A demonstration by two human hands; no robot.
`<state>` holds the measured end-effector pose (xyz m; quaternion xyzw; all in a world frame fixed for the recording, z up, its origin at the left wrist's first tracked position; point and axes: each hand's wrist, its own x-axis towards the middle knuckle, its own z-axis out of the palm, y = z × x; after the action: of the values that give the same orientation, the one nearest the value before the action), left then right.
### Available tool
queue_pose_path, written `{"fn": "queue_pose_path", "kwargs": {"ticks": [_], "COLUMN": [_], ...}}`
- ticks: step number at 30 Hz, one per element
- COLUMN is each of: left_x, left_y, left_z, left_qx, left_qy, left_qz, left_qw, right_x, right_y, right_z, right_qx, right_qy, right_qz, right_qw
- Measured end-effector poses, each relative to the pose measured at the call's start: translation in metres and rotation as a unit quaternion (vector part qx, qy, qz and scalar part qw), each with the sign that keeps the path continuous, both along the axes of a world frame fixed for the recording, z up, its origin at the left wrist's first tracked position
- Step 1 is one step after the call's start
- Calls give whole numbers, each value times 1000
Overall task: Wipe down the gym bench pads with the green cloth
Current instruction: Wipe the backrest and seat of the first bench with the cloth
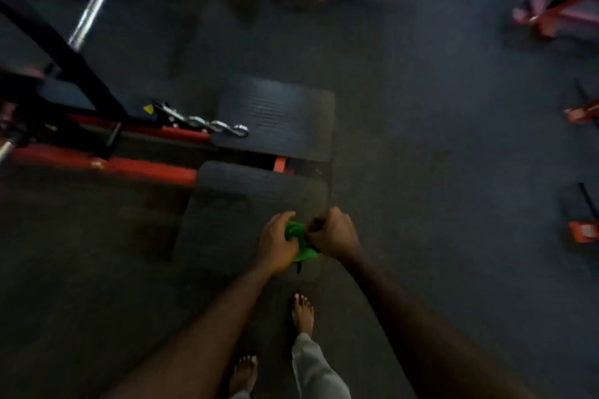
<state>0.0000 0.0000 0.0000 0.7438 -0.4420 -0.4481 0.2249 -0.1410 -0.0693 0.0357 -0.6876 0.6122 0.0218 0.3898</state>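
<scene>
Both my hands hold a bunched green cloth (296, 238) in the air above the near black bench pad (240, 204). My left hand (275, 244) grips the cloth's left side. My right hand (334, 235) is curled round its right side, and most of the cloth is hidden between them. A second black ribbed pad (285, 113) lies just beyond the near one, on the same red frame (129, 167).
A black and red machine (64, 74) with a chrome bar (87, 16) and a chain of metal clips (207, 125) stands at the left. More red-framed equipment (557, 13) stands at the top and right. My bare feet (303, 314) are on the dark rubber floor (437, 139).
</scene>
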Motion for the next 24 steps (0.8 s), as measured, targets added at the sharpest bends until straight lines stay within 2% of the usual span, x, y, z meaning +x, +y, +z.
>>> {"fn": "queue_pose_path", "kwargs": {"ticks": [1, 6, 8, 13, 15, 19, 24], "left_x": [0, -27, -55, -129, -165, -271, -426], "left_y": [2, 24, 28, 26, 26, 42, 69], "left_z": [12, 140, 190, 258, 274, 315, 331], "left_qx": [-17, -77, -128, -215, -249, -296, -318], "left_qy": [13, 49, 48, 26, 15, 48, 122], "left_qz": [-8, -130, -194, -292, -327, -411, -468], "left_qw": [1000, 987, 972, 931, 911, 861, 816], "right_x": [-5, -55, -89, -174, -213, -309, -436], "right_y": [2, 45, 66, 105, 126, 184, 259], "right_z": [16, 150, 192, 267, 287, 311, 329], "right_qx": [-10, -102, -144, -236, -266, -309, -353], "right_qy": [-10, -68, -80, -122, -144, -177, -153], "right_qz": [-8, -109, -163, -254, -300, -401, -471], "right_qw": [1000, 986, 973, 930, 905, 844, 794]}}
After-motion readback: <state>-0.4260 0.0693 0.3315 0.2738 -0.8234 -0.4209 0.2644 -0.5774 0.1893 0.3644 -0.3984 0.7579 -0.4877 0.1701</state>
